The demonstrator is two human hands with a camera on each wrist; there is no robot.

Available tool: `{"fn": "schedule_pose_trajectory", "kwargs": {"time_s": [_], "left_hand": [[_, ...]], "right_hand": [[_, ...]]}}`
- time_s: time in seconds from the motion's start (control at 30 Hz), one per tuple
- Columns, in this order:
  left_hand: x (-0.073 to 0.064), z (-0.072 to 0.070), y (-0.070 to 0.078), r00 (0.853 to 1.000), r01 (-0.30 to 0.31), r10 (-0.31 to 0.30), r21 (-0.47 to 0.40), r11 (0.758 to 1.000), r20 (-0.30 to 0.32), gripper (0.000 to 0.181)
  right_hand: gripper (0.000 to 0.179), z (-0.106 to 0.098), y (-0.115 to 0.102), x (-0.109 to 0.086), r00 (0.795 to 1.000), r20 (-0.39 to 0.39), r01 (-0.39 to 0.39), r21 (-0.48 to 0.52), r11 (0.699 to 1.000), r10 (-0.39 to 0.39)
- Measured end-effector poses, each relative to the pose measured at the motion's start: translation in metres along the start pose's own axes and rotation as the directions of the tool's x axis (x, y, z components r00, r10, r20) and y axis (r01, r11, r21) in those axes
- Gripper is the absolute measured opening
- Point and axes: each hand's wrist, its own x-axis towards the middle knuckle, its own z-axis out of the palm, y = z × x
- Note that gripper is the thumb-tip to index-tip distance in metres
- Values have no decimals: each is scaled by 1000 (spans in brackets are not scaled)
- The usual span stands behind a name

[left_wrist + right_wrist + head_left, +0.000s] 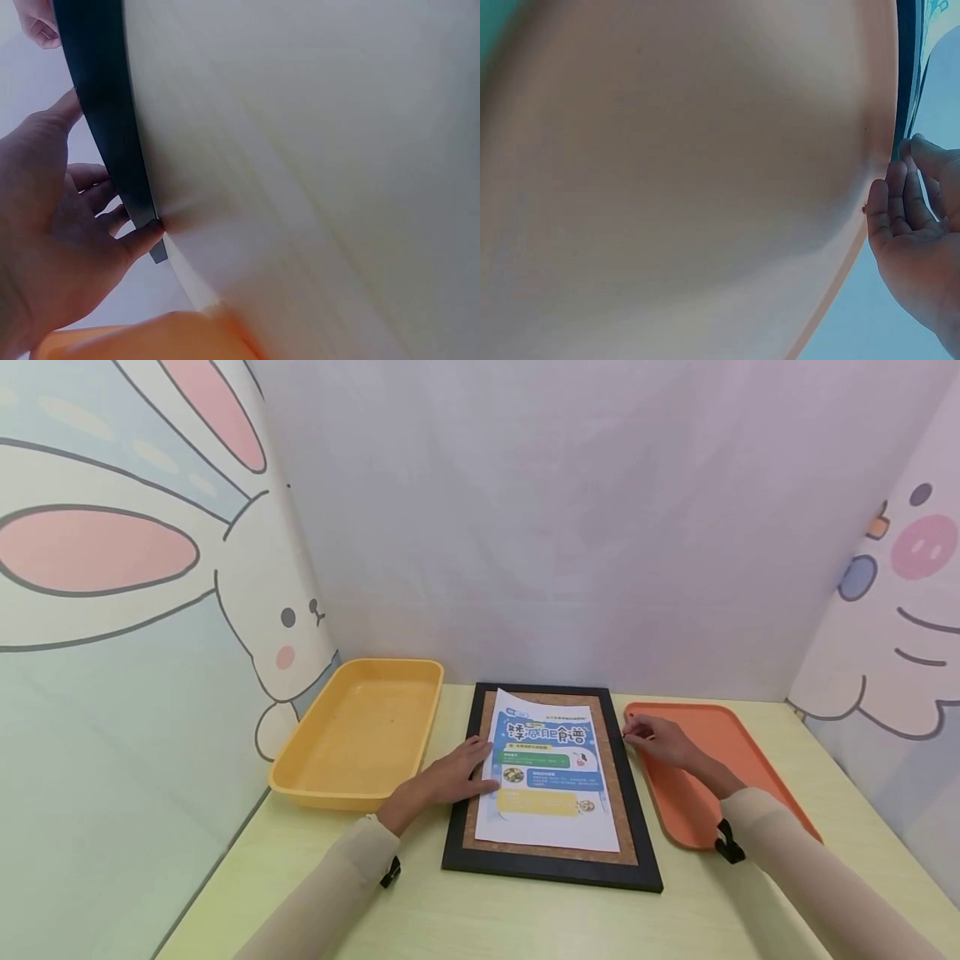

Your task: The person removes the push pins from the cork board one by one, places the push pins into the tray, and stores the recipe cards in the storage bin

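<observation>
A printed sheet of paper [551, 777] with Chinese lettering lies on a black-framed corkboard [555, 875], its upper left corner lifting slightly. My left hand [453, 772] rests at the board's left side, fingers spread and loosely extended over the frame and the sheet's edge. In the left wrist view the fingers touch the black frame [105, 105]. Between board and orange tray [697, 810], my right hand [663, 742] has thumb and index tips together, pinching a small dark thing, too small to identify. The right wrist view shows those fingertips beside the tray's rim [881, 142].
A deep yellow tray [360, 727] stands to the left of the board. All of it sits on a pale wood-patterned table [480, 927]. Behind is a plain light wall [540, 527], with cartoon-printed panels [135, 735] at both sides.
</observation>
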Motion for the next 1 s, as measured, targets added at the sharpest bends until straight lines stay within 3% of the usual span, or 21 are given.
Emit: {"fn": "schedule_pose_trajectory", "kwargs": {"time_s": [0.8,1.0], "left_hand": [[-1,-1,1,1000,1,-1,-2,1000,1,90],[-1,0,1,1000,1,-1,-10,1000,0,89]], "right_hand": [[12,-8,20,-5,999,-1,-38,9,999,38],[7,-9,23,-8,1000,-25,-5,-1,1000,5]]}}
